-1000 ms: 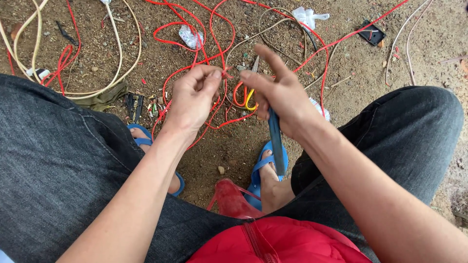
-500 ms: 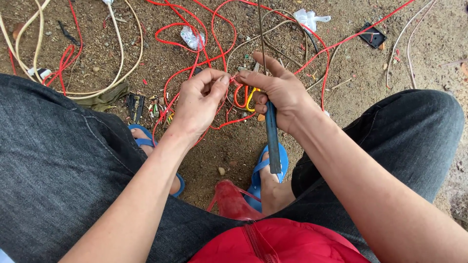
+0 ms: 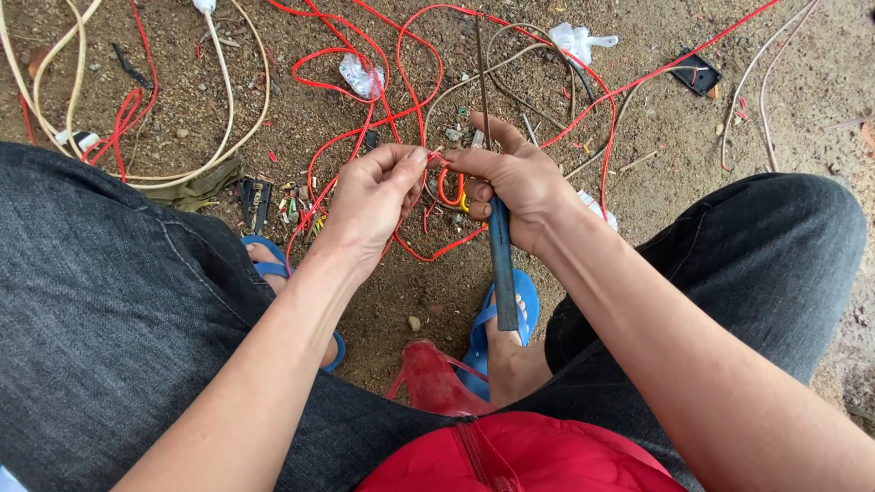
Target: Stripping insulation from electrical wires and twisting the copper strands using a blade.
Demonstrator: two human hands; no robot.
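1. Left hand (image 3: 369, 205): thumb and fingertips pinched together on the thin red insulated wire (image 3: 436, 157), right at the point where the two hands meet.
2. Right hand (image 3: 515, 187): fist wrapped tight around the long dark-blue-handled tool (image 3: 501, 264), handle pointing down toward the lap; its forefinger and thumb also pin the same red wire. The tool's working end is hidden behind the fingers, so we can't tell how it bites.
3. The wire sits between both pinches, above the bare sandy ground (image 3: 638, 191), with its slack looping off into the red tangle beyond.
4. To do this well, we judge: keep the two pinches close together so the short span stays taut and doesn't buckle.
5. Keep the tool steady in the palm; let the fingertips do the fine work and the wrist only guide.
6. Pull along the wire's axis, not sideways. A side load would likely nick or kink the conductor.
7. Watch the small orange loop (image 3: 448, 189) just under the hands: it could snag in the pull.
8. Keep the slack clear of the blue rubber sandal (image 3: 529, 310) below.
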